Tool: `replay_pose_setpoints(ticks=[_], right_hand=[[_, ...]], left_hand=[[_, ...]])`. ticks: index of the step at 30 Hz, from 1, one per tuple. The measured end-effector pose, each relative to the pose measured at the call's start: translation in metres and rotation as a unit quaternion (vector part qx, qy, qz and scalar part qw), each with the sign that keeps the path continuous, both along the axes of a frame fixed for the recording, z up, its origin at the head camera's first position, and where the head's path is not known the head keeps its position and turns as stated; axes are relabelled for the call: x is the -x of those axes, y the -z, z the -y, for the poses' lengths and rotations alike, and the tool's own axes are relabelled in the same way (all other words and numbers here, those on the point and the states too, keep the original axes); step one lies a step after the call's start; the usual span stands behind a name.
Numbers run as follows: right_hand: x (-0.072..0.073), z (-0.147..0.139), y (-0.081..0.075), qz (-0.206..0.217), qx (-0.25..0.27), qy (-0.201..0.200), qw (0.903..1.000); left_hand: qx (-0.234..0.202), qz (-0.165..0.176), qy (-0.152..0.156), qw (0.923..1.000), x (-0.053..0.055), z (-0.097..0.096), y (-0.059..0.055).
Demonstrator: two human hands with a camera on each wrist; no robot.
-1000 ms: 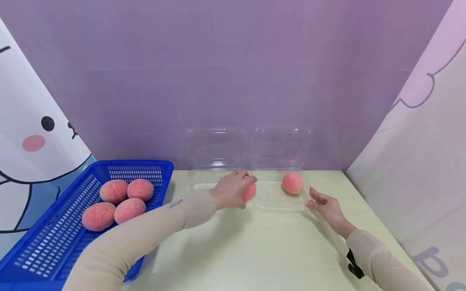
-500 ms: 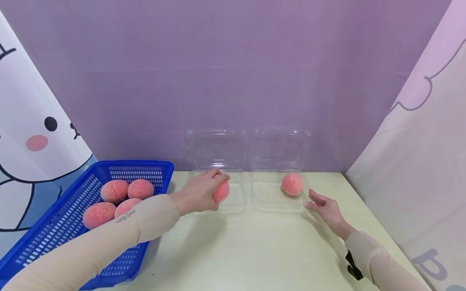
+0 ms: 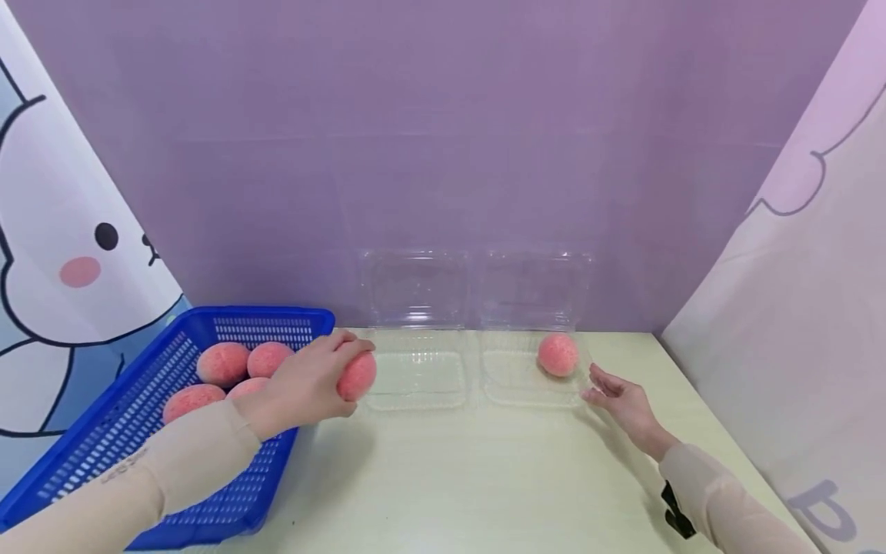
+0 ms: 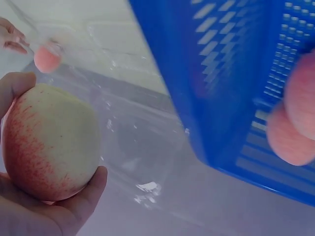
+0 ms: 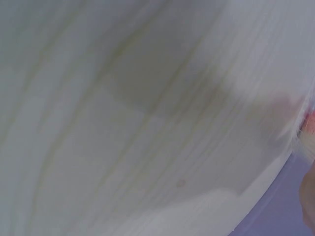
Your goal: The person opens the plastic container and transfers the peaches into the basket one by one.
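My left hand (image 3: 308, 385) grips a peach (image 3: 358, 375) in the air, just right of the blue basket's edge. In the left wrist view, thumb and fingers curl round this pale peach (image 4: 54, 142) with its red blush. Two clear plastic clamshell boxes stand side by side with lids raised. The left box (image 3: 415, 402) has nothing in its base; the right box (image 3: 512, 394) has one peach (image 3: 557, 355) at its back right. Beside that box's right edge is my right hand (image 3: 626, 404), its fingertips at the wall and its fingers loosely extended.
On the left stands the blue perforated basket (image 3: 259, 311), with several peaches (image 3: 223, 364) in it, partly covered by my left arm. A purple backdrop (image 3: 443, 154) rises behind the boxes' lids (image 3: 415, 288). Printed cloth (image 3: 796, 346) borders the table (image 3: 450, 485) on the right.
My left hand has carried the peach leftward, from between the two boxes, across the left box, to beside the basket. The right hand and the peach in the right box stay in place.
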State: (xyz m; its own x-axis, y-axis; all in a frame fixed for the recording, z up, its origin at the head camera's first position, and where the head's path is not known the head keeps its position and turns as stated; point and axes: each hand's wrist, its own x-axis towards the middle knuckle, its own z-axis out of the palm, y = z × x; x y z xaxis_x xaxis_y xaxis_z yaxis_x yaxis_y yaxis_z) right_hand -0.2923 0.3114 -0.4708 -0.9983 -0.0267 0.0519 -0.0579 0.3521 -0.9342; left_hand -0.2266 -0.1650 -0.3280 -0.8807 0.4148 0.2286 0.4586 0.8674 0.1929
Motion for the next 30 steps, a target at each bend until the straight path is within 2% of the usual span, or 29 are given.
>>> replay_pose_setpoints(ticks=[6,9,13,16,21,30], right_hand=[[-0.002,0.000,0.002,0.004,-0.008,-0.002,1.0000],[-0.002,0.000,0.002,0.004,-0.017,-0.006,0.9998],[-0.001,0.000,0.000,-0.002,-0.027,-0.001,0.9996],[0.000,0.000,-0.001,0.001,-0.027,0.000,0.9996],[-0.001,-0.001,-0.001,0.004,-0.030,0.001,0.9995],[-0.001,0.000,-0.002,-0.001,-0.025,0.005,0.9997]], left_hand=[[-0.002,-0.037,-0.030,0.9989,-0.013,0.036,-0.005],[-0.003,-0.046,-0.058,0.9973,-0.021,0.056,-0.006],[-0.014,-0.031,-0.091,0.9952,-0.028,0.080,-0.005],[-0.024,-0.014,-0.104,0.9942,-0.031,0.096,-0.001],[-0.005,0.003,-0.121,0.9927,-0.036,0.120,0.011],[-0.003,0.058,-0.161,0.9853,-0.046,0.161,0.048]])
